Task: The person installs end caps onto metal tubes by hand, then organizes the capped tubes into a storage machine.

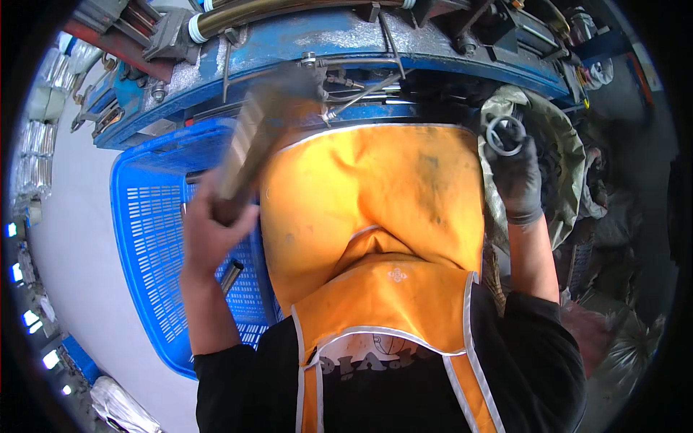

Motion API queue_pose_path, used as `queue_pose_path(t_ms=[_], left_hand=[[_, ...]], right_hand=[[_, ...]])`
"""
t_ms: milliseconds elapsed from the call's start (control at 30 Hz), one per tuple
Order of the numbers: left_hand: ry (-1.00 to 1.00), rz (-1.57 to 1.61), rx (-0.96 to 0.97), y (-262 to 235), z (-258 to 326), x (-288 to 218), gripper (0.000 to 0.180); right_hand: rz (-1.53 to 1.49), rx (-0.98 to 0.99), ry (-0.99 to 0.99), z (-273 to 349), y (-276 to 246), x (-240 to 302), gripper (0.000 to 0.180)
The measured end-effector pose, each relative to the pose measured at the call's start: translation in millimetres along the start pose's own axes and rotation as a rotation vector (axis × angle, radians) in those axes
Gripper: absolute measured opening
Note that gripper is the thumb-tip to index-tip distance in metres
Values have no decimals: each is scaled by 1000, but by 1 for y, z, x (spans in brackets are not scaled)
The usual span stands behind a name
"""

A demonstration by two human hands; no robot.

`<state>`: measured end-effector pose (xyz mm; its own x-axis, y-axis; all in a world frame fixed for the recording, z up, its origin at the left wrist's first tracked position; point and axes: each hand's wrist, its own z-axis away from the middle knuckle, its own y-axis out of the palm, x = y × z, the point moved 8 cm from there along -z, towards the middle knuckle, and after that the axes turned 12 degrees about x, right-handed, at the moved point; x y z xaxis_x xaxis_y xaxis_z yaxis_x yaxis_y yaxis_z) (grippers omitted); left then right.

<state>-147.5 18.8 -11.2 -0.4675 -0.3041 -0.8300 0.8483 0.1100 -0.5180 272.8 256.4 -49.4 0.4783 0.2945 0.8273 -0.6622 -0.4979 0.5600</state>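
Left of orange apron (pixel 375 173), bare left hand (pixel 213 227) clasps blurred metal tube (pixel 253 137), far end toward bench. Right of apron, gloved right hand (pixel 518 180) holds pale ring (pixel 491 136); hands well apart. Ring and tube separate, so any joining of these two looks not done. Beyond apron, long tube (pixel 253 16) with white band lies on blue bench (pixel 289 47). Left of apron, blue basket (pixel 118 184) holds loose metal pieces (pixel 232 276); finished or waiting, cannot tell. Right of apron, sack (pixel 576 144), contents unclear, amount left unknown.
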Motion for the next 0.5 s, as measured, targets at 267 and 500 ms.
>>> queue_pose_path(t_ms=[267, 500], left_hand=[[87, -330, 454, 107, -1, -83, 65], [105, -391, 474, 130, -2, -62, 66]], right_hand=[[475, 204, 173, 13, 88, -2, 88], [1005, 649, -55, 9, 109, 3, 51]])
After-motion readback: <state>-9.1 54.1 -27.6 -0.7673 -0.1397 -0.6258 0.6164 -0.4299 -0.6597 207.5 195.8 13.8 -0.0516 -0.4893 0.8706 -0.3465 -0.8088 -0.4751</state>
